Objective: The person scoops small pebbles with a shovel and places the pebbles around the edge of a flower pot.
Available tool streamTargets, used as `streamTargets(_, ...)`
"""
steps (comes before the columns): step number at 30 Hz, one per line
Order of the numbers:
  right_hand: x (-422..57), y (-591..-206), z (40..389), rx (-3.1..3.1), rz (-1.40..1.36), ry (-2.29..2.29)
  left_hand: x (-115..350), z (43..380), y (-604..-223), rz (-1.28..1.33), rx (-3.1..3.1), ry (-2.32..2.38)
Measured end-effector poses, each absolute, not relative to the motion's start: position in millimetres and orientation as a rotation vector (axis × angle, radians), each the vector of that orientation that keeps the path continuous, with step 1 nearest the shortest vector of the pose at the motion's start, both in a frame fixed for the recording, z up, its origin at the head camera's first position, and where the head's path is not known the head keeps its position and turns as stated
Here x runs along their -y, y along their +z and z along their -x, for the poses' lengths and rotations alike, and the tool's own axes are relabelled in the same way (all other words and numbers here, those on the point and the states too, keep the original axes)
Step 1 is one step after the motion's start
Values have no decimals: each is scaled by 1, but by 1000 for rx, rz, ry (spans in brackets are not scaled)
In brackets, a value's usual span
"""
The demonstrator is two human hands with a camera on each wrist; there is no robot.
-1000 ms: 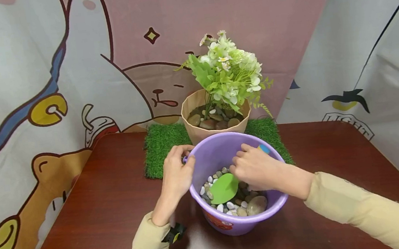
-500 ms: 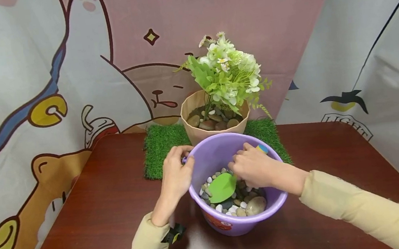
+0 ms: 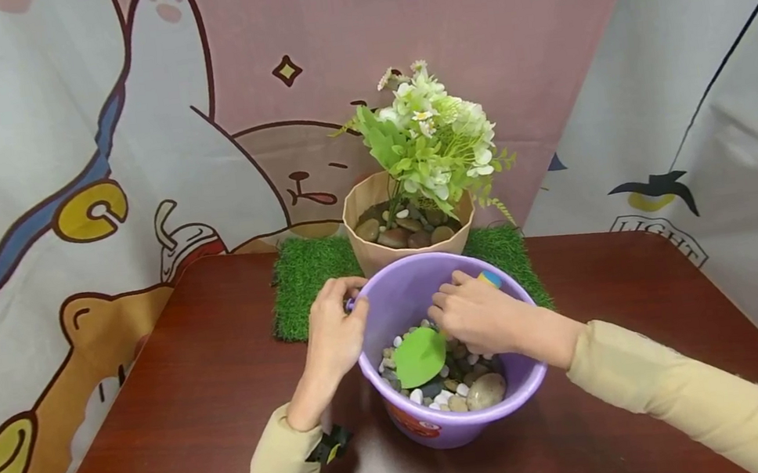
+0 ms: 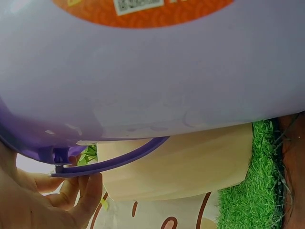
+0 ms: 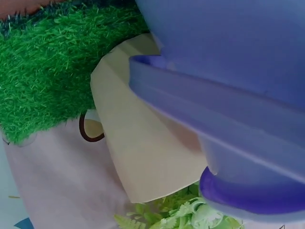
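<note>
A purple bucket (image 3: 420,283) stands on the table, with grey, white and brown pebbles (image 3: 445,398) in its bottom. My left hand (image 3: 333,325) grips the bucket's left rim near the handle joint; the left wrist view shows its fingers (image 4: 88,195) by the purple handle (image 4: 119,162). Inside the bucket, my right hand (image 3: 477,315) holds a small shovel (image 3: 421,357), its green blade over the pebbles and its blue-and-yellow handle end poking out above the hand. The right wrist view shows the bucket's outer wall (image 5: 238,43) and handle (image 5: 214,109), not the hand.
Behind the bucket, a beige pot (image 3: 409,250) of white and green flowers (image 3: 433,131) stands on an artificial grass mat (image 3: 309,276). The brown table (image 3: 188,418) ends at a cartoon-printed curtain (image 3: 465,13).
My right hand has shifted slightly left with the shovel, whose blade has turned a little over the pebbles. A dark stone now shows below the blade. The left hand stays on the rim.
</note>
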State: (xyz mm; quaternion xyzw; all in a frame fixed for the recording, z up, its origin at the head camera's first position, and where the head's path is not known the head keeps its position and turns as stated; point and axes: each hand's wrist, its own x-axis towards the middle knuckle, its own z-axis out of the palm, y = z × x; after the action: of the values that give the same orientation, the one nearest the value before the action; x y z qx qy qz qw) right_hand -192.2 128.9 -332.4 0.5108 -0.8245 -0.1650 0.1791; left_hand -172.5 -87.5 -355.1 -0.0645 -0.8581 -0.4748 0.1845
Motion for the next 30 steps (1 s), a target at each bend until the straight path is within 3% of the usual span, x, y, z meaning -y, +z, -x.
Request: streamTargets(30, -148, -320, 209, 2317, -1660, -67, 88, 171, -354, 188, 2412, -1348)
